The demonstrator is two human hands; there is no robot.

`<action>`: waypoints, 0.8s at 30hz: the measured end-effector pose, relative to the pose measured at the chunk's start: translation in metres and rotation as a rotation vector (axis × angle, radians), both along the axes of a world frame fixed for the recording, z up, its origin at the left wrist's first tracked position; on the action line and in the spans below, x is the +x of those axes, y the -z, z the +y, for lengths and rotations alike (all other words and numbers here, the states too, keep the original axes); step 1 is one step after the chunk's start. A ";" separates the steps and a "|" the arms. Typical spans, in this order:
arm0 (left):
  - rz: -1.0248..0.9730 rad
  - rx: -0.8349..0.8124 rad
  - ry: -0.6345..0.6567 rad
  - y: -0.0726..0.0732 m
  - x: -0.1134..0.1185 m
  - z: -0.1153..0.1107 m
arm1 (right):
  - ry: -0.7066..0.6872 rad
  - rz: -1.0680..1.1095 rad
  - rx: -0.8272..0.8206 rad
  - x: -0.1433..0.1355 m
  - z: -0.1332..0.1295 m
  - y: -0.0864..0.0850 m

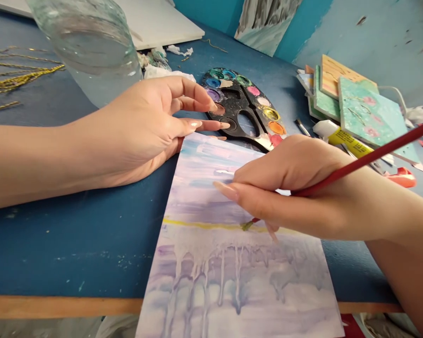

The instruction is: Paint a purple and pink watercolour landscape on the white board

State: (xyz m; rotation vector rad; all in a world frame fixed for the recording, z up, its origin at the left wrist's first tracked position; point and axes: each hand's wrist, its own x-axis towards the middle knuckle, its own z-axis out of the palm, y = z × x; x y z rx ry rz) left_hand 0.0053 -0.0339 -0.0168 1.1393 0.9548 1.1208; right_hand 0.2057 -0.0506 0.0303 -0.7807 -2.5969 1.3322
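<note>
A canvas [246, 281] painted in pale purple, pink and blue lies on the blue table, its near end past the table edge. Across its middle runs a thin yellow line [204, 225]. My right hand [296, 192] is closed round a red paintbrush [366, 157], whose green-yellow bristles touch that line. At the canvas's far left corner is my left hand [148, 126], thumb near the edge and fingers apart, some fingertips over the black paint palette [238, 112]. Nothing shows in its grasp.
A glass jar of water [95, 51] stands at the left, beside gold twisted cords [21, 80]. Crumpled tissue [169, 72] lies behind my left hand. Small painted canvases [370, 112], a yellow-labelled tube [348, 141] and a red tube [402, 177] are at the right.
</note>
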 end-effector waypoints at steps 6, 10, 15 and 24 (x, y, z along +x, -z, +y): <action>0.020 -0.009 -0.005 -0.001 0.002 0.000 | -0.005 -0.013 0.005 0.004 -0.001 -0.001; 0.034 -0.024 -0.035 -0.002 0.004 0.000 | -0.019 -0.024 0.054 0.008 0.000 -0.002; 0.055 -0.056 -0.092 -0.004 0.006 -0.001 | -0.032 -0.025 0.075 0.017 0.001 0.000; 0.107 -0.072 -0.113 -0.008 0.006 -0.003 | -0.012 -0.036 0.034 0.032 -0.001 0.000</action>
